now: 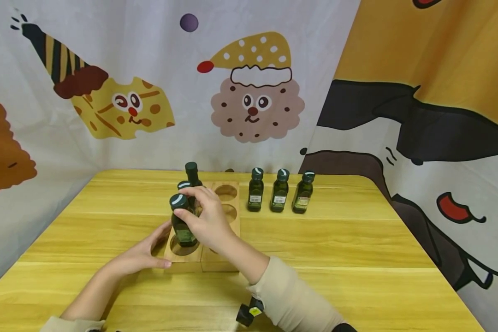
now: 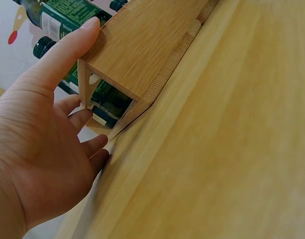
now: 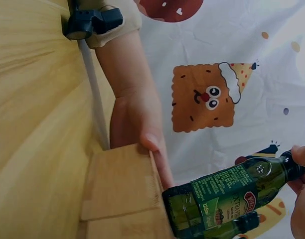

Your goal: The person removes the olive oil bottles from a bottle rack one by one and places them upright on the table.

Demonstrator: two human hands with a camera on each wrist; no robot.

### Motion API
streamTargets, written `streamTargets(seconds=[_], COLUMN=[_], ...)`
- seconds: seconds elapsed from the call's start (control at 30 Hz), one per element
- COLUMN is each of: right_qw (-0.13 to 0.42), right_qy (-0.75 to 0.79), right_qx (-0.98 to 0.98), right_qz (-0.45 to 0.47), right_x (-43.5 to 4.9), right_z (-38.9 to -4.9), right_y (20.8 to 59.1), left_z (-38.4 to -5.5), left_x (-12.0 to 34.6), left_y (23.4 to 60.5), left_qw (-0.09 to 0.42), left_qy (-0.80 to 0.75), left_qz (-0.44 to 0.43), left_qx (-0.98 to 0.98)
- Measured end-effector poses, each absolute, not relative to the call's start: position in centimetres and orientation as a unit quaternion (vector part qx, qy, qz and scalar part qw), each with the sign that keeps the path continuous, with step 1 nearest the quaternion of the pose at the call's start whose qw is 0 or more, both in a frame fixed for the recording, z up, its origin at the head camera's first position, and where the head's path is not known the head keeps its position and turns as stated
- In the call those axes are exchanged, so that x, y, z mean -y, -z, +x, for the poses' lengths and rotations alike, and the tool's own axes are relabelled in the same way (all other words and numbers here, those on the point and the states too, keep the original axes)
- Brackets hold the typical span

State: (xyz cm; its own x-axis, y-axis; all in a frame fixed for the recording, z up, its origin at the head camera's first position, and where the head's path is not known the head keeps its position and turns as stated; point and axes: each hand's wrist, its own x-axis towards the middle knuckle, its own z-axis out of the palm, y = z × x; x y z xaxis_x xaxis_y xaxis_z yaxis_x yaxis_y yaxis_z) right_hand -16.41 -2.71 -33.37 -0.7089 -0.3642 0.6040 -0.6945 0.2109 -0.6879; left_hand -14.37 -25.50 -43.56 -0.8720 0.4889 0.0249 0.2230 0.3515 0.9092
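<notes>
Right grip (image 1: 209,217) pinching bottle (image 1: 184,234) over rack's (image 1: 220,266) near-left hole (image 1: 180,251), left grip (image 1: 143,252) spread at rack edge, gap before three bottles (image 1: 279,197)

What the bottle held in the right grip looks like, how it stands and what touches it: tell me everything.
The bottle looks like dark green, see-through glass, with a dark cap bearing a pale mark on top. Its green label carries a red emblem and "125ml". Roughly upright, it is over the nearest left-hand hole of the wooden rack. The right grip pinches it around the cap and neck. Whether its base touches the rack cannot be told.
</notes>
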Motion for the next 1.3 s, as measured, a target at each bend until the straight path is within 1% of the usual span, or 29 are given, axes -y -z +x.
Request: streamTargets(seconds=[0.17, 0.43, 0.7, 1.0, 1.3], right_qw=[0.154, 0.158, 0.137, 0.153, 0.154], right_qy=[-0.530, -0.532, -0.544, -0.532, -0.543], right_qx=[0.759, 0.765, 0.762, 0.771, 0.765], right_qz=[0.346, 0.327, 0.325, 0.315, 0.311], right_x=[2.1, 0.4, -1.7, -4.0, -6.2], right_z=[-16.7, -17.2, -17.7, -18.3, -19.0], right_y=[32.3, 30.9, 29.9, 29.2, 29.1], left_z=[-14.4, -14.4, -14.4, -14.5, -14.4], left_x=[25.6, 25.5, 25.6, 25.7, 25.6], left_y=[43.5, 43.5, 43.7, 43.9, 43.8], left_qw=[0.133, 0.124, 0.124, 0.117, 0.112], left_qy=[-0.535, -0.525, -0.531, -0.526, -0.519], left_qz=[0.217, 0.223, 0.224, 0.229, 0.230], left_qx=[-0.805, -0.812, -0.808, -0.810, -0.815])
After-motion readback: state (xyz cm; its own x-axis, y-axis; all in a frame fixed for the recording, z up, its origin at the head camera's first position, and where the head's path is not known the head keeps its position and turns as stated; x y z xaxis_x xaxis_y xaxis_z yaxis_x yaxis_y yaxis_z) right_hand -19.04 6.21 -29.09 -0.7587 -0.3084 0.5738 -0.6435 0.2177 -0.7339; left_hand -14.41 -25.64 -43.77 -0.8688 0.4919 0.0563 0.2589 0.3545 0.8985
